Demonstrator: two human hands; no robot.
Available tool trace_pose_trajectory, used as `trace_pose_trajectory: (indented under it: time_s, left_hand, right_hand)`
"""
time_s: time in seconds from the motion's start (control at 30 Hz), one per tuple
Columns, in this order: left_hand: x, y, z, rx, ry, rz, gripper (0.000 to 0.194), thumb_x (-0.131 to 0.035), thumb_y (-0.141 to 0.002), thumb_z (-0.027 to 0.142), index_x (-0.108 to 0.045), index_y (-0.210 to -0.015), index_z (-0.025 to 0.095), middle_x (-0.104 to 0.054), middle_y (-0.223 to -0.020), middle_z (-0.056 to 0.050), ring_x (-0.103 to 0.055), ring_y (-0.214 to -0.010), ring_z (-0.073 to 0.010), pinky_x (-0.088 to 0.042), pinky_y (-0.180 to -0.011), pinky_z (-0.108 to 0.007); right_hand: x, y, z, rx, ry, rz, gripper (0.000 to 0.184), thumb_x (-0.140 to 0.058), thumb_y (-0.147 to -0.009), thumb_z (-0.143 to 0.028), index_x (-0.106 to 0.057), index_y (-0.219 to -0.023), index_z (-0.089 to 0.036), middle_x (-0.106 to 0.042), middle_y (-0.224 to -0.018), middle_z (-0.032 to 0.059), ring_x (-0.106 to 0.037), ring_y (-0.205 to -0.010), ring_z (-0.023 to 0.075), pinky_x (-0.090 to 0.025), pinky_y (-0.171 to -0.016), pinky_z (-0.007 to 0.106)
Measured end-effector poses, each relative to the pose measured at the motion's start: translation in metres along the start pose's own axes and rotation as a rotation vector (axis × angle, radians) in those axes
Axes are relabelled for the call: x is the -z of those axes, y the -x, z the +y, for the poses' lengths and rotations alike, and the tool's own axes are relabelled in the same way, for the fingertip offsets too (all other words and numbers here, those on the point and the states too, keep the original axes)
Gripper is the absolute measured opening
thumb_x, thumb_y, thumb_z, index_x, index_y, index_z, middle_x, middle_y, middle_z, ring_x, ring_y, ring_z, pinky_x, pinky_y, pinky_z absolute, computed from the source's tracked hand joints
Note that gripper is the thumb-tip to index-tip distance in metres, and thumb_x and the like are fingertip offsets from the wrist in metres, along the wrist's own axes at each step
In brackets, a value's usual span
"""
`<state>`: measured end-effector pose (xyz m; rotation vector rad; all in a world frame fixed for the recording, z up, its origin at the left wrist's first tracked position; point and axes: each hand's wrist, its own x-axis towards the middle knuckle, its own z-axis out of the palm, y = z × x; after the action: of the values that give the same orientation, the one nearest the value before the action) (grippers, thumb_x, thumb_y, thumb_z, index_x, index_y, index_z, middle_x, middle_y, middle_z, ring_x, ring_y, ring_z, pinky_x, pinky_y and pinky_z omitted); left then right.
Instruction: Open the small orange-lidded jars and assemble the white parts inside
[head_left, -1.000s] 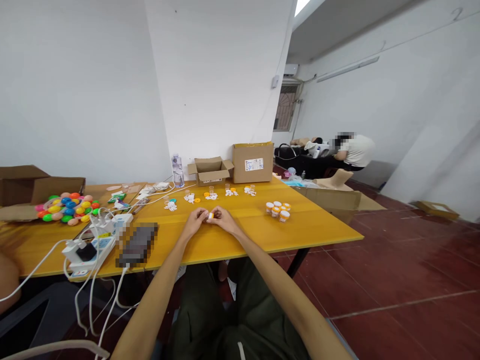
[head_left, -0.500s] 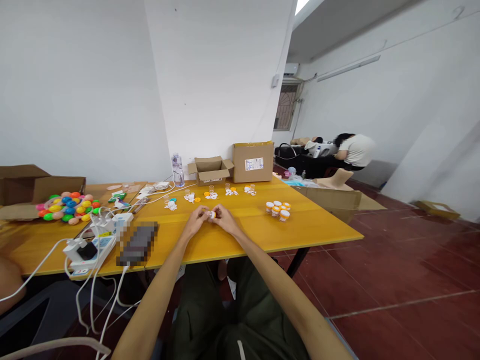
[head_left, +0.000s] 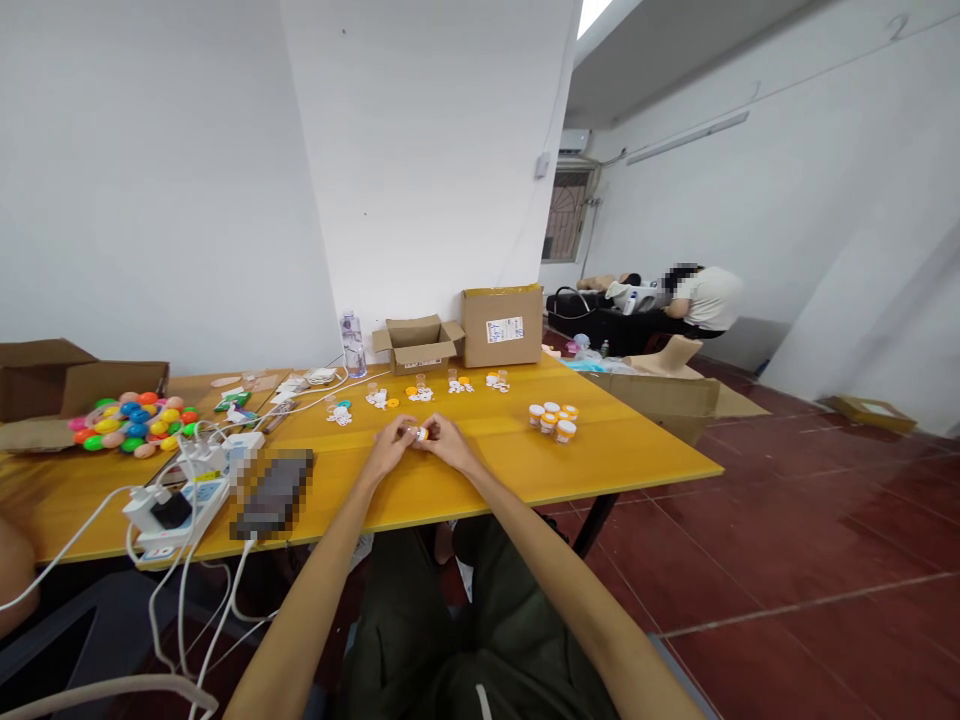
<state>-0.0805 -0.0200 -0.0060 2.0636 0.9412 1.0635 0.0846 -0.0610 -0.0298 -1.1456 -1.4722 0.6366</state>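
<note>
Over the front half of the table, my left hand (head_left: 389, 446) and my right hand (head_left: 445, 444) meet around a small jar (head_left: 420, 435) with an orange-and-white lid. My left fingers are closed about its left side, while the right fingers pinch it at the lid end. Most of the jar is covered by the fingers. Beyond my hands, small white pieces (head_left: 340, 414) lie in several piles, each near a clear cup and an orange or teal lid ring. To the right stands a cluster of lidded jars (head_left: 565, 432) with white and orange tops.
Behind the piles sit an open carton (head_left: 418, 357) and a taller closed box (head_left: 503, 340), beside a water bottle (head_left: 352, 345). At left are a phone (head_left: 274, 492), a power strip (head_left: 187, 510) with cables, and colourful plastic balls (head_left: 135, 425). A person (head_left: 709, 298) sits far right.
The jar between my hands has turned: its lid faced me more a second ago, then its clear side showed. Both hands stay in nearly the same place. The view has shifted slightly.
</note>
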Motion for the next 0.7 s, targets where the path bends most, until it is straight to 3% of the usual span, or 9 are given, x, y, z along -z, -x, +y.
trace_pose_trajectory:
  time_s: [0.2, 0.43, 0.6, 0.7]
  left_hand:
    - [0.004, 0.004, 0.009, 0.032, -0.143, -0.051, 0.04, -0.05, -0.091, 0.056, -0.07, -0.081, 0.022, -0.072, -0.078, -0.003, -0.066, -0.084, -0.0247, -0.045, -0.093, -0.041]
    - [0.003, 0.005, 0.009, 0.0, -0.076, -0.024, 0.032, -0.061, -0.085, 0.05, -0.069, -0.105, 0.026, -0.075, -0.091, -0.002, -0.066, -0.088, -0.0233, -0.046, -0.093, -0.04]
    - [0.001, 0.003, 0.004, 0.035, -0.045, -0.051, 0.035, -0.057, -0.086, 0.056, -0.067, -0.085, 0.023, -0.071, -0.074, -0.001, -0.065, -0.075, -0.0219, -0.049, -0.085, -0.037]
    - [0.001, 0.004, 0.005, 0.043, -0.045, -0.031, 0.038, -0.058, -0.085, 0.058, -0.067, -0.085, 0.022, -0.071, -0.076, -0.002, -0.065, -0.076, -0.0218, -0.049, -0.083, -0.036]
  right_hand:
    - [-0.003, -0.002, 0.012, 0.023, 0.03, -0.015, 0.039, -0.082, -0.065, -0.047, -0.057, -0.084, -0.024, -0.061, -0.075, -0.005, -0.057, -0.07, 0.0157, -0.047, -0.064, 0.028]
    - [0.003, 0.001, -0.005, -0.005, -0.001, -0.003, 0.039, -0.081, -0.065, -0.049, -0.056, -0.081, -0.024, -0.062, -0.072, -0.0047, -0.057, -0.067, 0.0157, -0.045, -0.062, 0.028]
    - [0.001, 0.002, -0.003, -0.011, -0.012, -0.033, 0.041, -0.083, -0.063, -0.046, -0.055, -0.082, -0.024, -0.063, -0.074, -0.0044, -0.06, -0.07, 0.0167, -0.048, -0.065, 0.029]
    - [0.0, 0.0, 0.003, -0.008, -0.009, -0.027, 0.042, -0.083, -0.062, -0.046, -0.055, -0.084, -0.024, -0.064, -0.076, -0.0047, -0.061, -0.071, 0.0166, -0.05, -0.067, 0.03]
